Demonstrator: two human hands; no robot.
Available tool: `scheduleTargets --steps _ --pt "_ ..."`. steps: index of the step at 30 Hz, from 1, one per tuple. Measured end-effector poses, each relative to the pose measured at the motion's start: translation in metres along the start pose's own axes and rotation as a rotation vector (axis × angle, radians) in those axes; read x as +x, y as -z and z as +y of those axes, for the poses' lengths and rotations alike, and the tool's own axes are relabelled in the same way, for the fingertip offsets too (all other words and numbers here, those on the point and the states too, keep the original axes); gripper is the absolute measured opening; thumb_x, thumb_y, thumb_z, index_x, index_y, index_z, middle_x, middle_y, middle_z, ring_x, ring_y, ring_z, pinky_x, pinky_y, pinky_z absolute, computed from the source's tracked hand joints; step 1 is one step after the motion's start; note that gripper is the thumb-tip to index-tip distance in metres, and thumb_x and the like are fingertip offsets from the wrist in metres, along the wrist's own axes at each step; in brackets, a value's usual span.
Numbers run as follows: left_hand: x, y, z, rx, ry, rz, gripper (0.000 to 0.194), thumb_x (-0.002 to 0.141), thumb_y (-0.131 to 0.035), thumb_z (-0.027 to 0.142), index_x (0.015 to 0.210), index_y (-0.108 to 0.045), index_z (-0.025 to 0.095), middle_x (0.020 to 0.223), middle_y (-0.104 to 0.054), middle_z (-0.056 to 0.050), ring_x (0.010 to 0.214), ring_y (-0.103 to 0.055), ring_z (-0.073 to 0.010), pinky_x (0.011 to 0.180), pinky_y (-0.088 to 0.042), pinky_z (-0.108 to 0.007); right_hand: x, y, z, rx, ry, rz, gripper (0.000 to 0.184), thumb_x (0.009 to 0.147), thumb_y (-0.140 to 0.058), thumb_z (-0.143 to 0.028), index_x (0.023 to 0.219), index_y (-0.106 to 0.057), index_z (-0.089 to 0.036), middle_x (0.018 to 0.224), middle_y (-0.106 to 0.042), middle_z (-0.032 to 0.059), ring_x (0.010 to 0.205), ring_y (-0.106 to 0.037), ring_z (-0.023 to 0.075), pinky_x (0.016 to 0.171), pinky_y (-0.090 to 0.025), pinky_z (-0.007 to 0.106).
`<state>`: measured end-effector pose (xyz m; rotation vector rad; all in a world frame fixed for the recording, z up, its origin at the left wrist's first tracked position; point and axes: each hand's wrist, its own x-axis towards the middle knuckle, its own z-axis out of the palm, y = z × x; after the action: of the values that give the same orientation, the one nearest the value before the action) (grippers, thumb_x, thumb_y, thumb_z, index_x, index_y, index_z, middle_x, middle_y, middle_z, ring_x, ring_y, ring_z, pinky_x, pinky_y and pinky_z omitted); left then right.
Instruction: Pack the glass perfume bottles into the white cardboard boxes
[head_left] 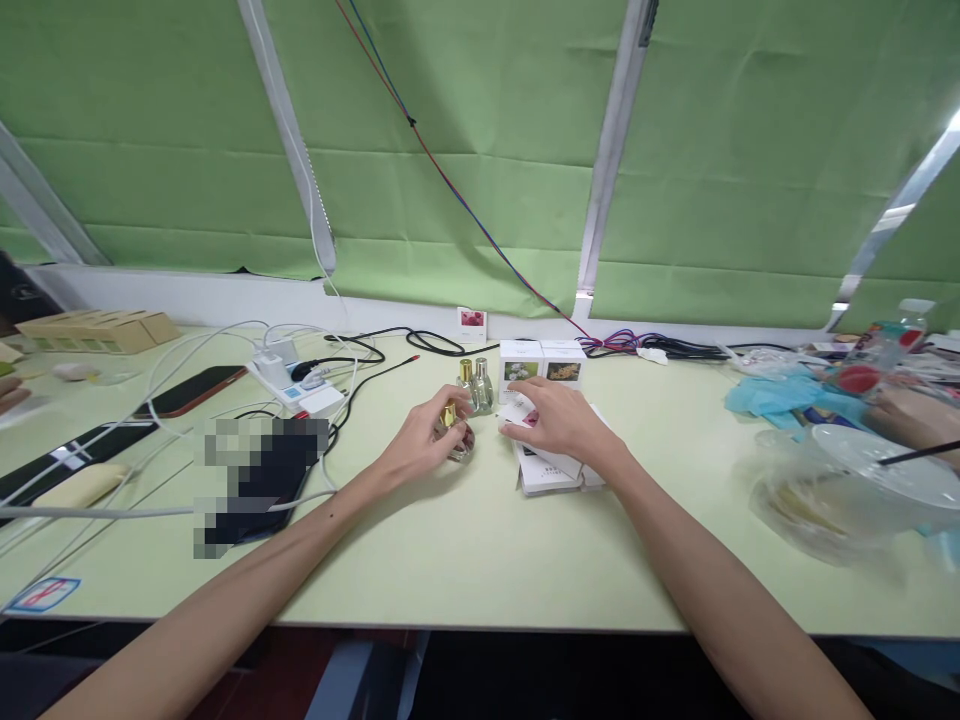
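My left hand [431, 430] is closed around a small glass perfume bottle [461, 448] with a gold cap, low over the table. Just behind it, two more glass bottles [482, 390] stand upright side by side, one gold-capped and one with a silvery cap. My right hand [555, 415] grips a small white box [517, 412] bearing a pink picture, partly hidden by the fingers. Under that hand lie more white cartons or cards [547, 476], loosely stacked. Two upright white boxes [562, 365] with flower pictures stand right behind it.
A small white box [472, 324] with a red picture stands against the back ledge. Left are a power strip [296, 385], tangled cables, phones and a cardboard tray [97, 330]. At right sit a lidded plastic cup [892, 465] with a straw, blue plastic [776, 398] and a bottle.
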<state>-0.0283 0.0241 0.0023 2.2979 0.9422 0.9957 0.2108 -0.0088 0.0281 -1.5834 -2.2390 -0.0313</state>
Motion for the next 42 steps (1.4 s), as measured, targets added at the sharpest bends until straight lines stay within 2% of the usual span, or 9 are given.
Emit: scheduleTargets --steps 4,7,13,21,26,33,42 --pt "-0.001 0.000 -0.001 0.036 0.010 -0.052 0.045 0.078 -0.056 0.018 0.122 -0.047 0.027 0.111 -0.066 -0.003 0.081 -0.073 -0.0175 0.072 -0.058 -0.029 0.000 0.000 0.000 0.000 -0.002 -0.004 0.061 0.088 -0.071 -0.047 0.141 -0.058 -0.020 0.133 -0.067 0.0151 0.112 -0.068 0.0326 0.090 -0.053 0.042" --pt "-0.002 0.000 -0.001 0.070 0.005 -0.090 0.051 0.077 -0.057 0.019 0.125 -0.045 0.028 0.114 -0.065 -0.004 0.078 -0.072 -0.0169 0.073 -0.057 -0.029 0.000 0.000 0.000 -0.007 0.002 -0.004 0.060 0.089 -0.070 -0.047 0.141 -0.057 -0.020 0.133 -0.067 0.0151 0.112 -0.068 0.0328 0.090 -0.053 0.043" --pt "-0.003 -0.001 -0.002 0.235 -0.037 -0.112 0.061 0.076 -0.056 0.020 0.135 -0.044 0.028 0.104 -0.069 -0.002 0.066 -0.064 -0.0156 0.068 -0.052 -0.029 0.000 -0.001 0.001 0.014 0.028 0.019 0.057 0.090 -0.070 -0.044 0.140 -0.058 -0.020 0.133 -0.067 0.0143 0.110 -0.069 0.0311 0.091 -0.054 0.043" --pt "-0.003 -0.001 0.003 0.230 -0.001 -0.164 0.052 0.094 -0.047 0.030 0.144 -0.037 0.023 0.096 -0.068 -0.003 0.070 -0.061 -0.0177 0.073 -0.047 -0.030 0.001 -0.004 0.001 0.097 0.039 0.083 0.056 0.090 -0.069 -0.046 0.138 -0.059 -0.020 0.136 -0.066 0.0124 0.117 -0.067 0.0316 0.097 -0.054 0.046" --pt "-0.005 -0.003 0.007 0.203 0.040 -0.152 0.059 0.096 -0.047 0.034 0.151 -0.029 0.024 0.084 -0.065 0.000 0.071 -0.061 -0.0199 0.073 -0.044 -0.030 0.002 -0.006 0.004 0.165 0.084 0.156 0.055 0.090 -0.069 -0.046 0.137 -0.059 -0.020 0.138 -0.065 0.0134 0.126 -0.062 0.0323 0.105 -0.050 0.049" --pt "-0.003 -0.002 0.014 0.215 0.102 -0.146 0.055 0.094 -0.051 0.036 0.145 -0.035 0.024 0.071 -0.062 0.003 0.062 -0.057 -0.0197 0.067 -0.040 -0.028 0.002 -0.005 0.003 0.322 0.233 0.248 0.049 0.091 -0.070 -0.044 0.133 -0.060 -0.022 0.136 -0.064 0.0124 0.118 -0.065 0.0290 0.101 -0.054 0.047" --pt "-0.005 -0.002 0.017 0.208 0.123 -0.103 0.044 0.094 -0.051 0.035 0.135 -0.042 0.024 0.062 -0.057 0.006 0.055 -0.051 -0.0180 0.060 -0.035 -0.026 0.002 -0.005 0.001 0.383 0.322 0.256 0.048 0.096 -0.062 -0.038 0.142 -0.054 -0.025 0.146 -0.055 0.0141 0.133 -0.055 0.0308 0.106 -0.051 0.053"
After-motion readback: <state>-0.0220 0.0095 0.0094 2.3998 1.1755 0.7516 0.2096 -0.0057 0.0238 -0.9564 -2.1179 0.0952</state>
